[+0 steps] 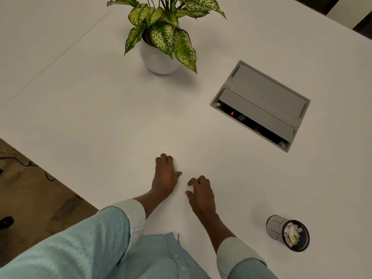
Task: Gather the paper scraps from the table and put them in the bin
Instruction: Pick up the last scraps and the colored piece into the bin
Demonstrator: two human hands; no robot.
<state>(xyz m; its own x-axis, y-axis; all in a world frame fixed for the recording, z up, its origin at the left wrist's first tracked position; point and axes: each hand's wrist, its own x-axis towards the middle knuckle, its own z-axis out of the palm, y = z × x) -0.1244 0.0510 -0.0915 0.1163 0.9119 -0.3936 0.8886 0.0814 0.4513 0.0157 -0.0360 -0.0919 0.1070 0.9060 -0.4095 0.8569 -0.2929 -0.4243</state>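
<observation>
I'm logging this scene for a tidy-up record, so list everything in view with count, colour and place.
table: one, white, fills most of the view
potted plant: one, green-and-cream leaves in a white pot, far centre of the table
cable box: one, grey, set into the table at right, one flap open, a red light inside
bin: one, small, grey mesh, near right on the table
paper scraps: several, white with bits of yellow and blue, inside the bin
floor: brownish, lower left, with dark cables
left hand: palm down on the table
right hand: fingers curled, on the table beside the left
</observation>
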